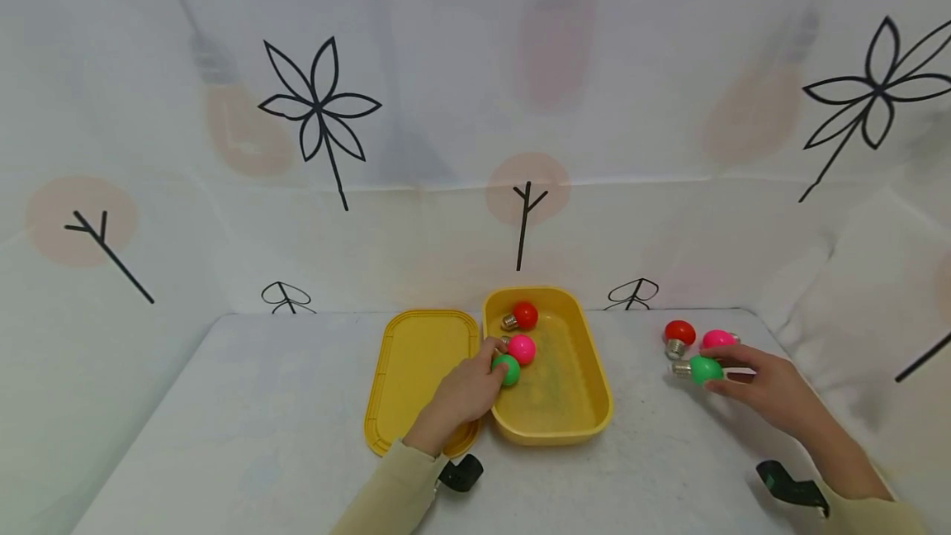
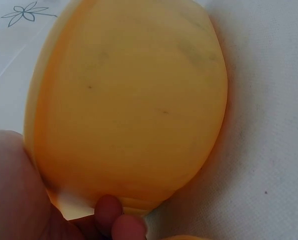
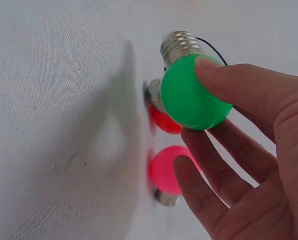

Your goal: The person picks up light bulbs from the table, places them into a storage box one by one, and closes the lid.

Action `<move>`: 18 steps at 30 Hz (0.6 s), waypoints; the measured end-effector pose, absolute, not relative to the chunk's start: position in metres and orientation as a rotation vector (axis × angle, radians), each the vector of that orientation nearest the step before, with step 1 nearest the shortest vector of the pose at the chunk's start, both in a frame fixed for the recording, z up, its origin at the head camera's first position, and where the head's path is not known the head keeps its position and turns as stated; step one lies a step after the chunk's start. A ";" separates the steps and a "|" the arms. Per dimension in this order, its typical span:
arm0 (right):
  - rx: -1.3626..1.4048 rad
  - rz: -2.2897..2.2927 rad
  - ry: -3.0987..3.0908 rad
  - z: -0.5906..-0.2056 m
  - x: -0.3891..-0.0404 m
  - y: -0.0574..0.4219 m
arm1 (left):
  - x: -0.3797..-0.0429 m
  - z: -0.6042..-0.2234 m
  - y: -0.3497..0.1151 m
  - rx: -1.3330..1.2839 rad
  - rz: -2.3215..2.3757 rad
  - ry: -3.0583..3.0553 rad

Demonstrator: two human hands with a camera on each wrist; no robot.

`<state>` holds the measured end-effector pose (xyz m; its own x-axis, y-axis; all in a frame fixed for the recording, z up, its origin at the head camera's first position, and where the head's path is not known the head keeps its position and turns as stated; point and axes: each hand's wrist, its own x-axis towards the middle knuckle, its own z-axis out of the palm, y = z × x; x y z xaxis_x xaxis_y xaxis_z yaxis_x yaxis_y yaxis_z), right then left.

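My left hand [image 1: 470, 386] reaches over the left rim of a yellow plastic box [image 1: 587, 423]. Its thumb and forefinger hold a green light bulb [image 1: 508, 371], whose metal base is hidden in the hand. In the left wrist view, two curled fingertips [image 2: 110, 212] show beside the box's outer wall. A pink bulb [image 1: 522, 349] and a red bulb [image 1: 525, 315] lie inside the box. On the right, my right hand [image 1: 773, 386] pinches a second green bulb [image 3: 193, 95] by its round part, metal base pointing left in the head view.
Left of the box lies a flat yellow lid [image 1: 416, 370]. Beyond my right hand, another red bulb [image 1: 679, 332] and another pink bulb [image 3: 168, 170] rest on the white tabletop [image 1: 245, 403]. A patterned cloth backdrop [image 1: 446, 139] rises behind the table.
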<state>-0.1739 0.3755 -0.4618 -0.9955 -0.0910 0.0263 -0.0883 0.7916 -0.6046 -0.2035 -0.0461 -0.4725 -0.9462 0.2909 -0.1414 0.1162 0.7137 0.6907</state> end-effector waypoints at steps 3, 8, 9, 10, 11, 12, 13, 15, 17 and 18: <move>-0.156 -0.997 2.976 -0.462 -0.174 0.374 | -0.204 -0.473 -0.046 0.327 1.057 2.682; -0.168 -0.993 2.982 -0.462 -0.174 0.371 | -0.204 -0.472 -0.046 0.324 1.050 2.688; -0.167 -0.996 2.980 -0.462 -0.173 0.370 | -0.203 -0.472 -0.046 0.323 1.049 2.690; -0.165 -0.996 2.977 -0.462 -0.173 0.369 | -0.203 -0.472 -0.046 0.319 1.050 2.689; -0.162 -0.998 2.973 -0.462 -0.173 0.368 | -0.203 -0.472 -0.045 0.317 1.052 2.688; -0.159 -0.999 2.971 -0.463 -0.173 0.368 | -0.203 -0.472 -0.045 0.315 1.054 2.686; -0.158 -0.999 2.970 -0.463 -0.172 0.367 | -0.203 -0.471 -0.045 0.314 1.057 2.683; -0.160 -0.994 2.967 -0.463 -0.172 0.365 | -0.203 -0.471 -0.045 0.314 1.065 2.678; -0.170 -0.996 2.967 -0.464 -0.171 0.362 | -0.202 -0.471 -0.045 0.318 1.072 2.674; -0.177 -0.997 2.967 -0.464 -0.171 0.360 | -0.202 -0.472 -0.045 0.319 1.074 2.674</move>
